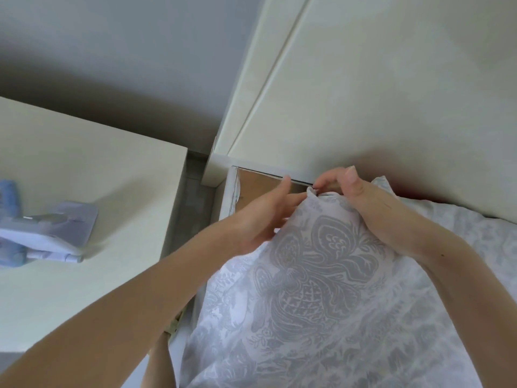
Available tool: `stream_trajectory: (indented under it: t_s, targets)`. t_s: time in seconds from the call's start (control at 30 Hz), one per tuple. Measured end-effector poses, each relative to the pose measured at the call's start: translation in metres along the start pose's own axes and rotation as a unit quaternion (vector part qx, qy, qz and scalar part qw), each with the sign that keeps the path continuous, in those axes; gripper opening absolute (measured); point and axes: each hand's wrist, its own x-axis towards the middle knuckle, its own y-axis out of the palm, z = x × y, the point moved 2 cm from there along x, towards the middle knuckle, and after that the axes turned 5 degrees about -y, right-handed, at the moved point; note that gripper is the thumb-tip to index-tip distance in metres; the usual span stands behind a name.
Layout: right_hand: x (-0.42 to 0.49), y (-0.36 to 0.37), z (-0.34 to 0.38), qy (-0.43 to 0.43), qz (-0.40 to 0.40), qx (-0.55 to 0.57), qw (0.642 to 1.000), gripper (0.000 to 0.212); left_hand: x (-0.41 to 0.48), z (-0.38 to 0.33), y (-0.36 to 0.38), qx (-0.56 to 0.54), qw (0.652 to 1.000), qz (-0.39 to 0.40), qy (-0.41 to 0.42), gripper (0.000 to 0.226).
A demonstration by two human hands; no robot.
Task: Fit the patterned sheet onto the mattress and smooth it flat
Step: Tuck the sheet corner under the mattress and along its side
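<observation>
The patterned sheet point(313, 289), white with a grey damask print, lies bunched over the bed and is raised to a peak near the bed's top left corner. My right hand point(361, 203) pinches the sheet's top edge at that peak, close to the headboard. My left hand point(265, 217) rests against the sheet's left side just below the peak, its fingers fairly straight and partly under the cloth. A white mattress edge point(230, 191) and a bare brown board point(257, 186) show at the corner, uncovered by the sheet.
A tall cream headboard panel point(363, 93) rises right behind the corner. A cream bedside cabinet point(84, 191) stands to the left, with a pale blue and white device point(42, 233) on it. A narrow gap point(193, 191) separates cabinet and bed.
</observation>
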Motion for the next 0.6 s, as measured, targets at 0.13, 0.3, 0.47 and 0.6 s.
stream_trajectory:
  t_s: [0.13,0.3,0.47,0.6]
  targets:
    - [-0.061,0.03,0.105,-0.109,-0.047,-0.066,0.991,0.079,0.018,-0.018,-0.015,-0.002,0.999,0.021,-0.044,0.08]
    - [-0.063,0.054,0.142,-0.162,-0.093,0.01,0.982,0.067,0.021,-0.013,-0.034,-0.058,0.997,-0.01,-0.053,0.077]
    - [-0.022,0.066,0.135,-0.139,-0.082,-0.001,0.987,0.065,0.037,-0.004,-0.066,-0.114,0.99,-0.039,-0.071,0.078]
    - [0.006,0.089,0.148,-0.107,-0.066,-0.073,0.989,0.06,0.054,0.005,-0.097,-0.177,0.975,-0.1,-0.086,0.075]
